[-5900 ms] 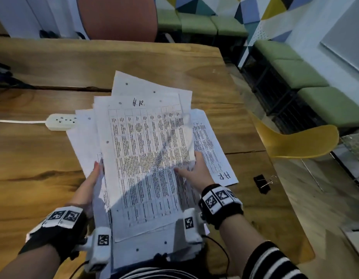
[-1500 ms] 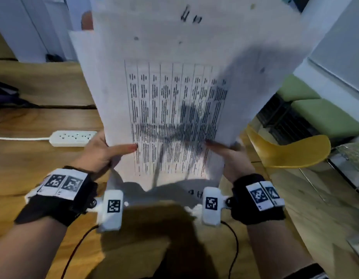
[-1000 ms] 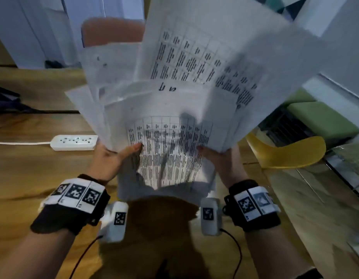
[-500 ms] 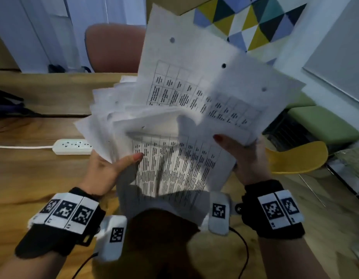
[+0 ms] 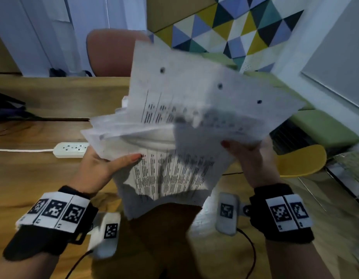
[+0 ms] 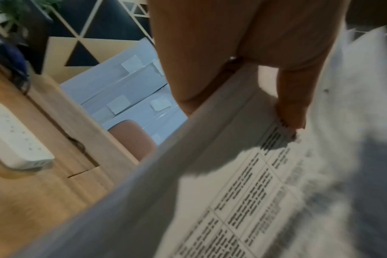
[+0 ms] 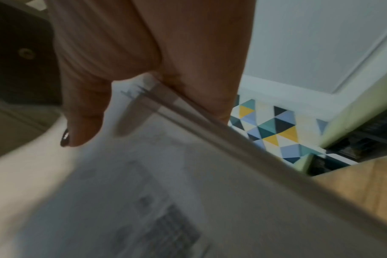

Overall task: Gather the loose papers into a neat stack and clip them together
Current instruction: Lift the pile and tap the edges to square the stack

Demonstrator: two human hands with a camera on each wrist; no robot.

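Observation:
Both hands hold the loose white printed papers (image 5: pixel 174 170) up in the air above the wooden table (image 5: pixel 33 182). My left hand (image 5: pixel 106 166) pinches the lower bundle at its left edge, thumb lying across the printed table on the front sheet (image 6: pixel 243 200). My right hand (image 5: pixel 253 158) pinches a separate group of sheets (image 5: pixel 204 101) with punched holes, tilted up to the right; its thumb presses on top of those papers (image 7: pixel 166 174). The sheets fan out unevenly. No clip is in view.
A white power strip (image 5: pixel 71 150) with its cable lies on the table left of the papers. An orange chair (image 5: pixel 110 53) stands behind the table, a yellow chair (image 5: pixel 301 162) at its right edge, and green benches (image 5: pixel 323 127) along the right wall.
The papers came off the table into the air. Over the last second my right hand has drawn its group of sheets up and to the right, apart from the bundle in my left hand.

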